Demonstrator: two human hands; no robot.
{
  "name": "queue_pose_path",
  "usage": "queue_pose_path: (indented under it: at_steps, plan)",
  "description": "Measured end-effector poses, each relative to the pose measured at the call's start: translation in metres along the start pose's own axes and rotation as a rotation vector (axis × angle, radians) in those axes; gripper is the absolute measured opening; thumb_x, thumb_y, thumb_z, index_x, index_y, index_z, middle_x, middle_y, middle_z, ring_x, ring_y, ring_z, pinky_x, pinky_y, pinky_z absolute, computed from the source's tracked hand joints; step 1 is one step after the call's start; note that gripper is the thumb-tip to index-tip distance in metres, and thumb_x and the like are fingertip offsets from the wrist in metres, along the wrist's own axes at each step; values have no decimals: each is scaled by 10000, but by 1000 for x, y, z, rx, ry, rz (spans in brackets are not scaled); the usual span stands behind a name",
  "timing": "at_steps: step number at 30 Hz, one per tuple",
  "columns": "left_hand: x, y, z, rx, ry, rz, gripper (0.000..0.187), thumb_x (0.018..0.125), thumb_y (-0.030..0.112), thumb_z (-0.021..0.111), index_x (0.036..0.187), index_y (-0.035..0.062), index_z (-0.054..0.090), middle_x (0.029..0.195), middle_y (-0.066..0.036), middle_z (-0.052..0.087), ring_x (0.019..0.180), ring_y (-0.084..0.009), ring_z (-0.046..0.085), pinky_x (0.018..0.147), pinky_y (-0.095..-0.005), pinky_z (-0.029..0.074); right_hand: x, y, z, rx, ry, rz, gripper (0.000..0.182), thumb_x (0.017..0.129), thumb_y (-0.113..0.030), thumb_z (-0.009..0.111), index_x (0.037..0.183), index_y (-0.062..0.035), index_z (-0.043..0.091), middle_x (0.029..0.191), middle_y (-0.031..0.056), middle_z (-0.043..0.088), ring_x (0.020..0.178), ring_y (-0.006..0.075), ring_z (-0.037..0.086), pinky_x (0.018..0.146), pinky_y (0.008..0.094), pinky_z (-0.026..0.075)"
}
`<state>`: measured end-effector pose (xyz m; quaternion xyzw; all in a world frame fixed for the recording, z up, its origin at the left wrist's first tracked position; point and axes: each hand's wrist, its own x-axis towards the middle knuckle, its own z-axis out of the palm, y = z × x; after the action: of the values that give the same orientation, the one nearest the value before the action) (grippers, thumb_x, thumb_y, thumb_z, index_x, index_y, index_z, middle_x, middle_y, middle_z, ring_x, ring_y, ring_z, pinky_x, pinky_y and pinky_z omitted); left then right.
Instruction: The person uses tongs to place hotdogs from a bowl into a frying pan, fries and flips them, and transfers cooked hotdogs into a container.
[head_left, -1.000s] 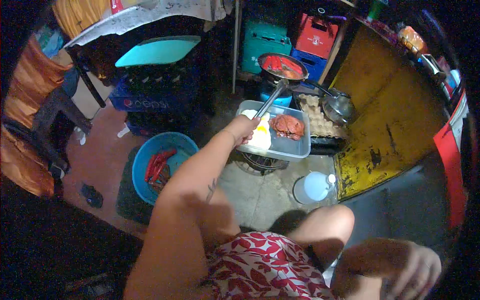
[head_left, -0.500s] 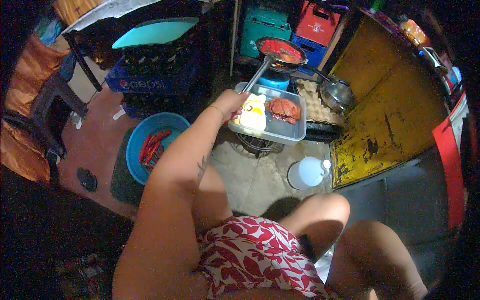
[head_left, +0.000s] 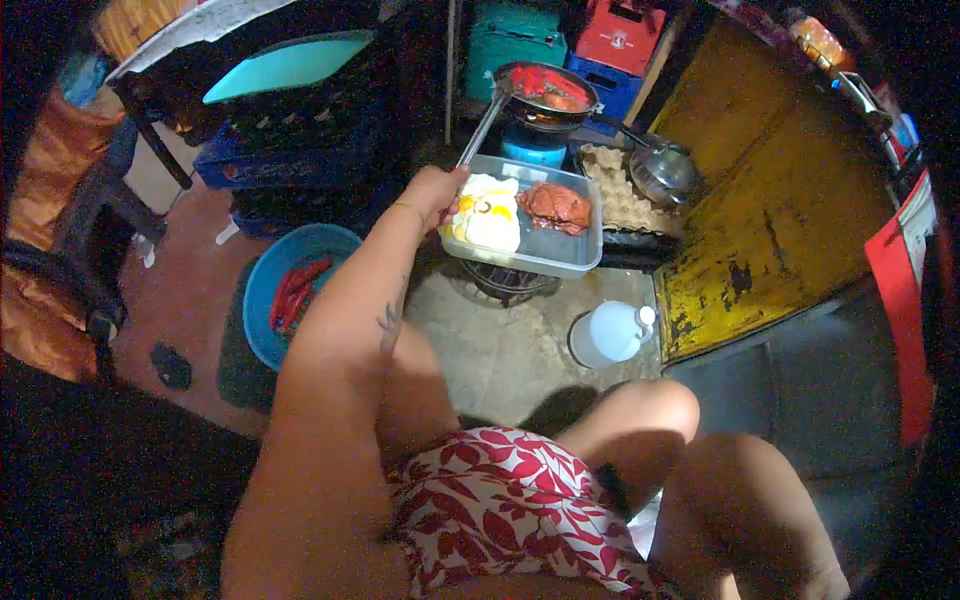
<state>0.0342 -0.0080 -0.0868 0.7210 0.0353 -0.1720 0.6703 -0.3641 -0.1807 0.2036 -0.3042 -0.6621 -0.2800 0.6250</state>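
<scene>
My left hand point(head_left: 437, 196) is closed around the handle of what look like metal tongs point(head_left: 484, 127). Their far end meets the left rim of a frying pan point(head_left: 592, 110), in which bright red pieces of food point(head_left: 548, 84) lie. Just below the tongs, beside my fingers, is a clear plastic container point(head_left: 560, 262). It holds fried eggs point(head_left: 488, 213) on its left side and reddish-brown meat point(head_left: 556, 207) on its right. My right hand is out of view.
A blue basin point(head_left: 258, 320) with red sausages point(head_left: 297, 290) sits at left. A water jug point(head_left: 612, 334) stands on the floor near my knee. An egg tray point(head_left: 612, 182) and metal pot point(head_left: 664, 176) are right of the container. Crates point(head_left: 617, 38) stand behind.
The tongs' far end has shifted left along the pan's rim, with my left hand still gripping them. The whole view has moved slightly.
</scene>
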Motion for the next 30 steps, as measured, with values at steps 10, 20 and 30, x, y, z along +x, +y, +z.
queue_pose_path:
  at_steps: [10,20,30]
  plan:
    - [-10,10,5,121,19,19,438,943,378,613,694,21,564,538,-60,492,402,-151,432,364,-337,338,2,-6,0,-70,49,-115,178,943,-230,557,1068,-149,655,1029,25,676,1001,186,644,760,363,559]
    - [2,24,-5,697,355,327,396,834,354,700,1040,17,679,1001,-195,704,936,-337,678,815,-421,520,-42,-81,-80,-880,213,-385,320,911,-279,585,1185,-114,586,1152,117,637,1046,245,595,795,394,536]
    - [39,138,39,1389,531,585,237,868,264,633,1045,111,671,1010,-146,675,951,-343,669,798,-507,523,-226,-2,-203,-1682,-9,1234,348,677,92,596,975,-78,651,1161,176,586,1140,362,549,980,414,452]
